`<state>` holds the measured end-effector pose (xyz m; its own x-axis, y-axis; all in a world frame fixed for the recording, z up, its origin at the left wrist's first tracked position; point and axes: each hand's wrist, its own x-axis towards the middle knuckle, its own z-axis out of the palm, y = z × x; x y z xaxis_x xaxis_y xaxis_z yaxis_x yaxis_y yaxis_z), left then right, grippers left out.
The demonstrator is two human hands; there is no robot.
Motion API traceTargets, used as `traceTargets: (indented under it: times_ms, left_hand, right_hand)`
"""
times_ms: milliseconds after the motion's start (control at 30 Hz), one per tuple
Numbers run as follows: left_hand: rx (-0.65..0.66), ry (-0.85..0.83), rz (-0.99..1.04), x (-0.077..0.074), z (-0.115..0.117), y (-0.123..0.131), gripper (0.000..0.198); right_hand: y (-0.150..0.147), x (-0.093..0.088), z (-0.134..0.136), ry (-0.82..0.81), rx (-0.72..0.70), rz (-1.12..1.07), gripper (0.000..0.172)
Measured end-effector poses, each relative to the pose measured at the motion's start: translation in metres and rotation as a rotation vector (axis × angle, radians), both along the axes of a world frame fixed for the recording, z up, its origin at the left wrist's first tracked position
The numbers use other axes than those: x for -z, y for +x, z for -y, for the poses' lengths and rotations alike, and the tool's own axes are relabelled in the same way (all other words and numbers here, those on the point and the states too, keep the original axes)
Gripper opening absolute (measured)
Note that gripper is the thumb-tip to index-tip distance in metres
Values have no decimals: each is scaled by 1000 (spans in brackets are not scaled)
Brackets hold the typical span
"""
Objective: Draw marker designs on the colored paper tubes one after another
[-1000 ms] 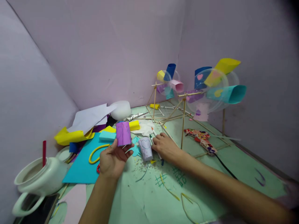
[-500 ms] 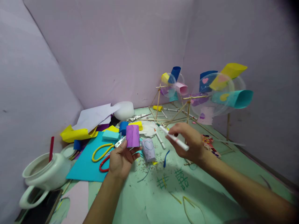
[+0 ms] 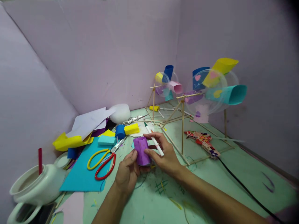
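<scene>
A purple paper tube [image 3: 142, 151] is held low over the table, its top end showing. My left hand [image 3: 128, 169] grips it from the left, with the thumb on its side. From the right, the thumb and fingers of my right hand [image 3: 167, 155] also touch the tube. A white marker [image 3: 159, 147] is tucked between the fingers of that hand, its green end pointing up and away. Just left of the hands lie scissors [image 3: 113, 153] with one yellow and one red handle, partly on a blue sheet [image 3: 80, 175].
Two stick-framed wheels with coloured paper tubes, a nearer wheel [image 3: 207, 90] and a farther wheel [image 3: 168, 82], stand right and back. A patterned glue gun [image 3: 203, 141] with a black cord lies right. At left are a white pot [image 3: 50, 179] and piled paper [image 3: 86, 121].
My right hand has moved left and down onto the purple tube, keeping the marker. The tube has come lower and nearer. The heart-marked pale block is now hidden behind the hands.
</scene>
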<state>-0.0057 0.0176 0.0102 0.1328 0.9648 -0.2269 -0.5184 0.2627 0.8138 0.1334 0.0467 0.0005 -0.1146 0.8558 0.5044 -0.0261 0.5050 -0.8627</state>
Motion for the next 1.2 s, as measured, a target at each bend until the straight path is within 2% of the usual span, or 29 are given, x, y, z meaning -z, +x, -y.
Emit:
traceTargets:
  times_ms: [100, 200, 333, 500, 633, 867, 967, 1200]
  left_hand:
    - [33, 65, -88, 3, 0, 0, 50]
    - [-35, 83, -139, 6, -2, -2, 60]
    - [-100, 48, -236, 8, -6, -7, 53]
    - [-125, -3, -240, 10, -9, -9, 47]
    - [-97, 1, -226, 11, -8, -6, 46]
    - [-100, 26, -244, 8, -7, -4, 46]
    - [-123, 32, -223, 8, -7, -4, 48]
    - [-149, 18, -168, 5, -8, -4, 43]
  right_hand:
    - [3, 2, 1, 37, 11, 43, 37]
    - [8, -4, 0, 74, 54, -30, 24]
    - [19, -16, 1, 100, 199, -296, 14]
    - [27, -25, 6, 215, 344, -255, 14]
    - [28, -24, 7, 285, 307, -182, 12]
    - [25, -20, 6, 539, 190, 158, 10]
    - [24, -21, 7, 522, 212, 156, 11]
    - [23, -21, 9, 478, 153, 150, 9]
